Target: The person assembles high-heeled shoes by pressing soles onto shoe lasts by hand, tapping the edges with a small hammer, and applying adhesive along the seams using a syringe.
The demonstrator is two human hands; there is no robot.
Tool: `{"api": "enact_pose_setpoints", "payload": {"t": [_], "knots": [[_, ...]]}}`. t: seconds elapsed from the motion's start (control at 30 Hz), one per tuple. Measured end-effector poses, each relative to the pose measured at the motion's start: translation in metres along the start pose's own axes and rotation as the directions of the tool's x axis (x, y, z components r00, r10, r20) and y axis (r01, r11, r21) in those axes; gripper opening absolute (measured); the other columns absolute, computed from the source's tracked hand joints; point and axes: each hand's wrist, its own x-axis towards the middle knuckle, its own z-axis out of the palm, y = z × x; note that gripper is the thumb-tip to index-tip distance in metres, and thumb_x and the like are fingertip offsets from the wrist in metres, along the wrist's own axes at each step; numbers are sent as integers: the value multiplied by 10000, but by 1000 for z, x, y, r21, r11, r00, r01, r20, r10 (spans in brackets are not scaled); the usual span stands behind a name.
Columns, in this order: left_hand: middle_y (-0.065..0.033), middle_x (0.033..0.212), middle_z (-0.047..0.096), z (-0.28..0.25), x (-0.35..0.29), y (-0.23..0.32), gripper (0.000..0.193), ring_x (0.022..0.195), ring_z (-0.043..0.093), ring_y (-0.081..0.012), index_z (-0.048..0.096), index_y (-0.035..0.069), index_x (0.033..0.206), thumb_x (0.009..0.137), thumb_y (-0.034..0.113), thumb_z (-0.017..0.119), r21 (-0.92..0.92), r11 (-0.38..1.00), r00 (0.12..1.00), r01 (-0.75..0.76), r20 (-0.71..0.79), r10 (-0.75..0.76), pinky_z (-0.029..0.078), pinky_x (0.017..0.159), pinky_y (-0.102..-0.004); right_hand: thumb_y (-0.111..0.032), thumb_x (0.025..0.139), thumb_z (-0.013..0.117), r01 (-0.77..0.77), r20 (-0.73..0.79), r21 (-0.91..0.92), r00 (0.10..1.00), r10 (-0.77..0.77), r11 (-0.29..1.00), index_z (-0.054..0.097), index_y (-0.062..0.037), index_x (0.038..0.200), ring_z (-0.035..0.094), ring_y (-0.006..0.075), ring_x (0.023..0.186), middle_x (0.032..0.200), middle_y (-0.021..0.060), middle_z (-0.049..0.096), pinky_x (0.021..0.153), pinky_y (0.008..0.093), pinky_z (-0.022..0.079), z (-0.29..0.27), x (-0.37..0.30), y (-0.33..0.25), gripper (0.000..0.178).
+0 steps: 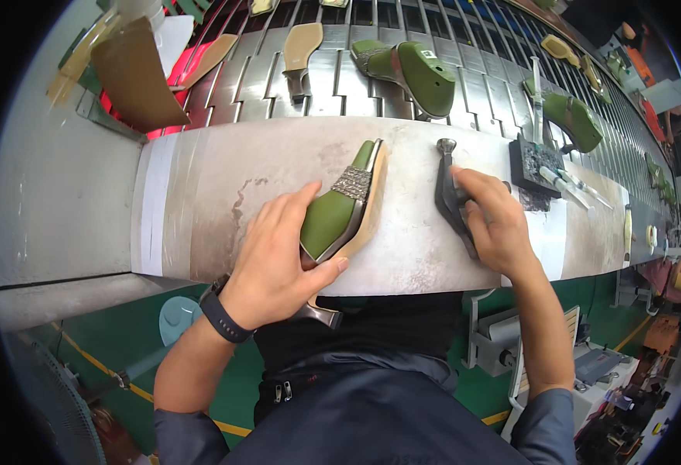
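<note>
My left hand (275, 252) is closed around a high-heeled sandal (354, 183) on a green last. Its sparkly grey strap crosses the last, the tan sole faces right, and the toe end points away from me. The dark heel (321, 315) sticks out past the bench's near edge, below my wrist. To the right, my right hand (495, 221) has its fingers and thumb curled onto the dark handle of a hammer (447, 186). The hammer's round metal head points away from me. My palm hides part of the handle.
Past the pale bench (216, 186) runs a metal slat conveyor (321, 93) carrying green lasts (426, 77) and a tan heeled sole (302, 46). A black block (533, 167) with syringes (564, 186) stands at the right. A brown panel (135, 74) rises at the left.
</note>
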Motion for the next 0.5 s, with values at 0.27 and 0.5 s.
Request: {"api": "enact_pose_setpoints", "payload": {"t": [0.27,0.5], "knots": [[-241,1490,561,9,40,12,1037,1314,588,-438,313,73,1654,795,194,881,27,996,990,-83,116,80,482,1100,-447,57,828,642,-13,92,-189,995,31,982,671,-56,1224,660,334,968,1096,124,679,854,406,531,7,0,-14,413],[-246,1472,578,5,43,14,1018,1294,605,-446,362,56,1632,768,178,886,1,998,991,-67,117,66,499,1083,-440,-89,895,826,-91,-52,763,978,202,640,763,-11,1152,682,133,934,1031,85,751,829,279,536,5,33,-51,276]]}}
